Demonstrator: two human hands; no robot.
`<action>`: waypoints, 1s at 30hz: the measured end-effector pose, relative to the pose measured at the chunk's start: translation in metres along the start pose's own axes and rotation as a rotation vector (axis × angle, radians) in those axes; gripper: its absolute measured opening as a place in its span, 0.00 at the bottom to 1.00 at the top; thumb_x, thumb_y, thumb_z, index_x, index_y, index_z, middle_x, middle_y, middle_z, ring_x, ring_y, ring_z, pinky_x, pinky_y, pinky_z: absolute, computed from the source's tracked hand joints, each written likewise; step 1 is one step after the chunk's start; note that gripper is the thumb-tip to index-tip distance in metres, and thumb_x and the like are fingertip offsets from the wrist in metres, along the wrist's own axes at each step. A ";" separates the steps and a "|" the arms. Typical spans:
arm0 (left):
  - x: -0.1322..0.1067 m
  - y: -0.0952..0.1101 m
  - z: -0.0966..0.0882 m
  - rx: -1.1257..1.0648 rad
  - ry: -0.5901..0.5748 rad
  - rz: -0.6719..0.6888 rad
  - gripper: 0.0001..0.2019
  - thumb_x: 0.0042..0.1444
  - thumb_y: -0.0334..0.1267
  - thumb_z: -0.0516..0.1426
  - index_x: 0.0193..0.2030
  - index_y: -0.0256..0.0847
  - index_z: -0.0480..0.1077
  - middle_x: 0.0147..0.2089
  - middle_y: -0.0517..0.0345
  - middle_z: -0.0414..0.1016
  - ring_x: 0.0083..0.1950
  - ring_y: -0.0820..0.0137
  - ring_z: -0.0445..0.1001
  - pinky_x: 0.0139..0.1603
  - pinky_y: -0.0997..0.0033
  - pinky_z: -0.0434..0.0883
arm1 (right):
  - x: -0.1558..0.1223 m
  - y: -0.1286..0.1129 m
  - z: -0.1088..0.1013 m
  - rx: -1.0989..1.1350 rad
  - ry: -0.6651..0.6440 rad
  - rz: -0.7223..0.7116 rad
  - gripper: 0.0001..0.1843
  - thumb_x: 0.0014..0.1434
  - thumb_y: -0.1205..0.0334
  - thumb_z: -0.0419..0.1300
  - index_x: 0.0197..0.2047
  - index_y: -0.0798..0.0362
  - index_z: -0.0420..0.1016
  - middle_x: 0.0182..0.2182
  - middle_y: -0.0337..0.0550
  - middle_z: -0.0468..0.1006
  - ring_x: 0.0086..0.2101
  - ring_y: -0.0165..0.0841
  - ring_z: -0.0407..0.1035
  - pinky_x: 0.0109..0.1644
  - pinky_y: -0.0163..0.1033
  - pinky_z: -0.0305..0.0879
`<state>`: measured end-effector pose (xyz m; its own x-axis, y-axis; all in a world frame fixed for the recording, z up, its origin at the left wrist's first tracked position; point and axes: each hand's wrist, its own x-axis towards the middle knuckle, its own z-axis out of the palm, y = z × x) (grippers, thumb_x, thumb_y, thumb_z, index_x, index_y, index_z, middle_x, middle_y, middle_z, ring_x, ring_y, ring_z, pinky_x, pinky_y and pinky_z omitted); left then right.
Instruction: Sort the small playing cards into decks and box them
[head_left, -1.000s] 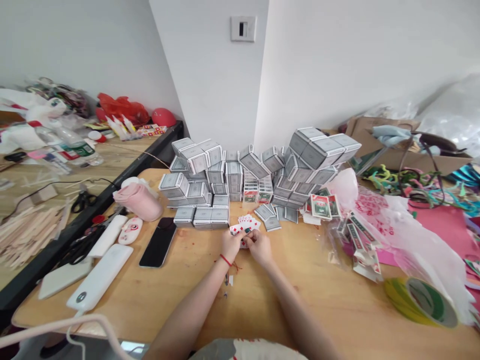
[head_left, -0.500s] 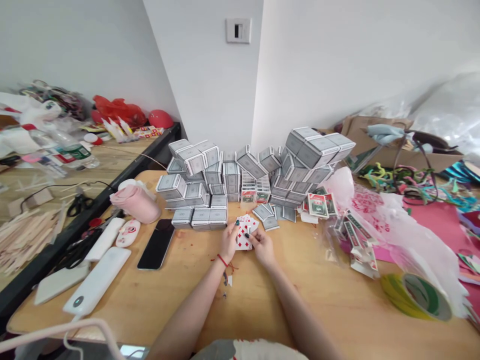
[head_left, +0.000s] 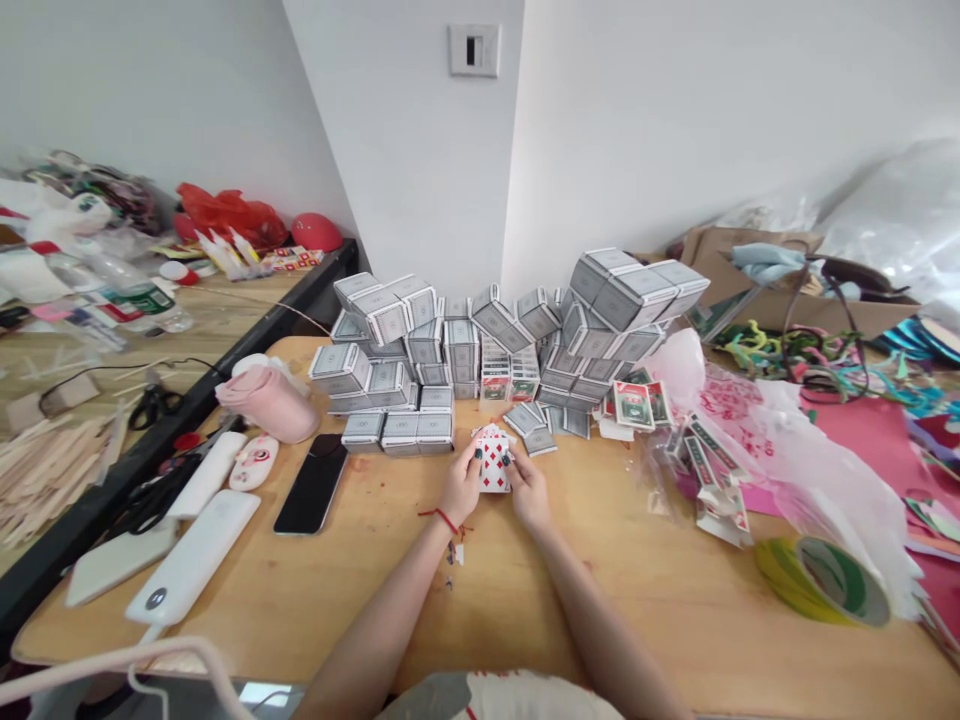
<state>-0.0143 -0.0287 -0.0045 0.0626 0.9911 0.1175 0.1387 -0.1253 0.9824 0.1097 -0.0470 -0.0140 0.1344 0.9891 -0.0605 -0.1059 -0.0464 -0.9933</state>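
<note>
Between my two hands is a small stack of playing cards (head_left: 494,472), face up, with a red diamonds card on top. My left hand (head_left: 460,482) grips the stack's left edge, its thumb on the face. On the right edge, my right hand (head_left: 529,490) is closed on the same cards, thumb also on top. A few loose cards lie face down (head_left: 534,430) just beyond my right hand. Behind them rise piles of grey-backed card decks (head_left: 401,428), several layers high. Two red-and-green card boxes (head_left: 634,405) lie to the right of the piles.
Left on the table (head_left: 375,580) are a black phone (head_left: 310,484), a white power bank (head_left: 193,556) and a pink roll (head_left: 268,402). On the right are torn card boxes (head_left: 721,500), a clear plastic bag (head_left: 810,470) and yellow tape (head_left: 795,580).
The fanned cards in my hands have been drawn together into a neater stack. My right hand has shifted to the stack's right edge. The view has tilted slightly.
</note>
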 end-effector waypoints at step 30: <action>0.001 -0.011 0.002 -0.126 0.085 -0.049 0.16 0.52 0.36 0.52 0.48 0.37 0.63 0.44 0.48 0.72 0.44 0.68 0.72 0.44 0.68 0.69 | 0.002 0.001 -0.005 -0.103 0.001 -0.101 0.27 0.52 0.53 0.53 0.54 0.53 0.65 0.54 0.45 0.64 0.55 0.40 0.56 0.59 0.48 0.49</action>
<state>-0.0138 -0.0263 -0.0154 -0.0253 0.9968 0.0757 0.0138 -0.0754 0.9971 0.1150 -0.0461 -0.0159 0.1398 0.9894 0.0402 0.0094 0.0393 -0.9992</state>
